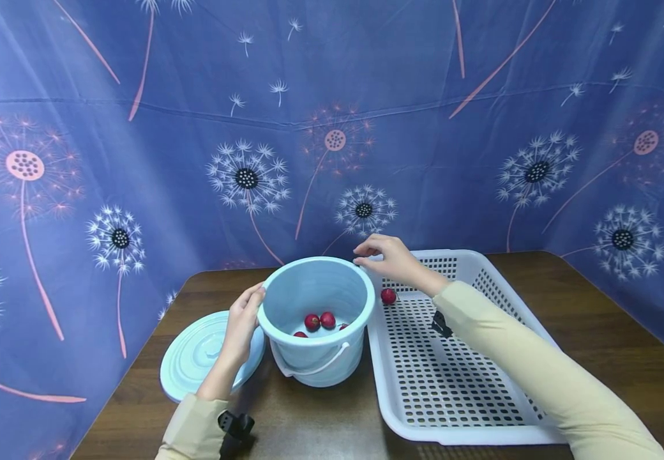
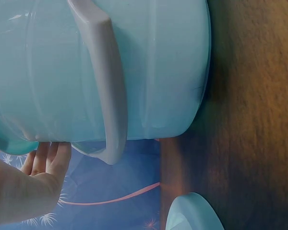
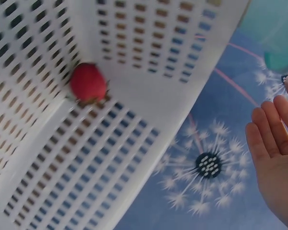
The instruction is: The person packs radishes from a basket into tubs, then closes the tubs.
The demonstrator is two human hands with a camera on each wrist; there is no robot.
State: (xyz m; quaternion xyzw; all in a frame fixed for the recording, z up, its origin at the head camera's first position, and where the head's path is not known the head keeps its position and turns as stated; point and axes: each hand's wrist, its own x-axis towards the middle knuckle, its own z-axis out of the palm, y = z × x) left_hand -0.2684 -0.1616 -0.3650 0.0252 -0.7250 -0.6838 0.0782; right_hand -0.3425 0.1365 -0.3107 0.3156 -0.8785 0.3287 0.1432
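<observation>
A light blue bucket point(image 1: 315, 351) with a white handle stands upright, with several small round red fruits point(image 1: 327, 320) on its bottom. My left hand point(image 1: 244, 319) grips the bucket's left rim; in the left wrist view its fingers point(image 2: 61, 155) lie against the outer wall just below the rim. Over the gap between the bucket's right rim and the basket's far left corner hovers my right hand point(image 1: 389, 257), fingers loosely bent, nothing seen in them. One red fruit point(image 3: 88, 82) with a leafy tuft lies in that corner of the white perforated basket point(image 1: 392, 396).
A light blue round lid point(image 1: 185, 364) lies left of the bucket, partly behind my left forearm. All stand on a dark wooden table point(image 1: 320, 428). A blue curtain point(image 1: 424, 160) with dandelion prints hangs behind the table's far edge.
</observation>
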